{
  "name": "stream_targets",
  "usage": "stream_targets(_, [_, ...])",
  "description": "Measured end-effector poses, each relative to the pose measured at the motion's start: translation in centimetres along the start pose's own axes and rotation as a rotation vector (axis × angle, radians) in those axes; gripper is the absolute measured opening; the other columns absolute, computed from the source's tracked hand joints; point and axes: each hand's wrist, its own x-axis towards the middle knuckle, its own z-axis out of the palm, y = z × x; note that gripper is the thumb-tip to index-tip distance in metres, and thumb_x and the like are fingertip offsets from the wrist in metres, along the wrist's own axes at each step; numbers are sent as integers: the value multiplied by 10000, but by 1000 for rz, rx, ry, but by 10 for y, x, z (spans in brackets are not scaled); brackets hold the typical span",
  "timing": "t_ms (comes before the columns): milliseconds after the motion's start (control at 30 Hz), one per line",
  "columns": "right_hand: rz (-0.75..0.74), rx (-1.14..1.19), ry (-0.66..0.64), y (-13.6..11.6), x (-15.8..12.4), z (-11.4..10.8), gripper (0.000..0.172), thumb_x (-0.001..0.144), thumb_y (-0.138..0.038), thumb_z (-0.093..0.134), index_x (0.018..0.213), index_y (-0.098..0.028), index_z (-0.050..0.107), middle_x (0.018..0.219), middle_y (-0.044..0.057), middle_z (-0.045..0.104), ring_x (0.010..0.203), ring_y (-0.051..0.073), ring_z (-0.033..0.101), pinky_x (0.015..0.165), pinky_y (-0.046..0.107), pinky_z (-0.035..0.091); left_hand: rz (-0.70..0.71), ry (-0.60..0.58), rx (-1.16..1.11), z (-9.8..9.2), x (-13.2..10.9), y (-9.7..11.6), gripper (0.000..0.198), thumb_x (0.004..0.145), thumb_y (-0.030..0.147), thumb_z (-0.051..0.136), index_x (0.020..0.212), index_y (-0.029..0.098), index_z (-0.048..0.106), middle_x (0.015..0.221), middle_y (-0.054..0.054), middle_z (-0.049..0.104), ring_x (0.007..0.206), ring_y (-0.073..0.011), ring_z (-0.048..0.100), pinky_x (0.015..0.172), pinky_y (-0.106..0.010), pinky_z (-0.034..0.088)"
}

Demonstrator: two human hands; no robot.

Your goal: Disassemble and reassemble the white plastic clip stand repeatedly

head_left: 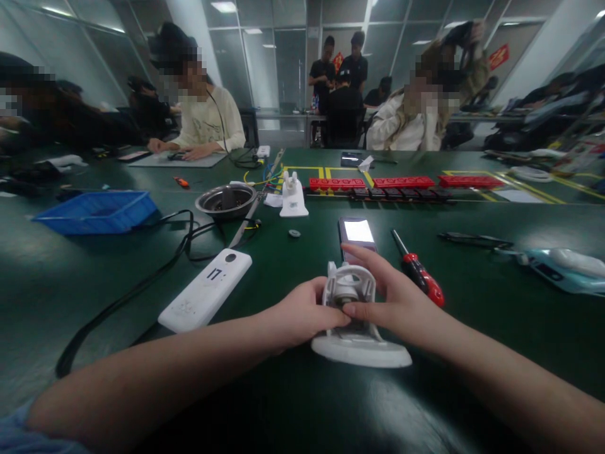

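The left hand and right hand, both partly curled, grip a white plastic part between them, thumbs at its middle, over a green tabletop. A red-and-black screwdriver lies just beside the right hand.

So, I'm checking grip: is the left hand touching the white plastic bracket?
Touching: the head view shows the left hand gripping one side of the white plastic bracket, thumb across its opening.
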Motion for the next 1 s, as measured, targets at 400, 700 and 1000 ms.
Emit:
stream_targets(400, [-74, 107, 102, 5, -2, -15, 458, 795, -467, 429, 1185, -228, 410, 1220, 61, 444, 1139, 205, 396, 913, 390, 353, 75, 5, -12, 1, 0, -5, 360, 666, 163, 609, 1015, 165, 522, 994, -59, 616, 918, -194, 583, 817, -347, 446])
stream_targets(700, [533, -761, 259, 41, 10, -98, 636, 745, -559, 428, 1157, -76, 433, 976, 203, 551, 892, 333, 521, 730, 442, 405, 56, 14, 2, -1, -3, 0, 361, 675, 168, 615, 1024, 165, 523, 998, -58, 624, 920, -182, 587, 816, -337, 452])
stream_targets(1000, [606, -557, 246, 42, 1, -100, 339, 771, -304, 471, 1072, -150, 494, 814, 107, 622, 649, 201, 590, 561, 302, 470, 19, 79, 44, -2, -5, 3, 397, 674, 189, 600, 1059, 154, 512, 1042, -67, 605, 947, -190, 568, 833, -339, 426])
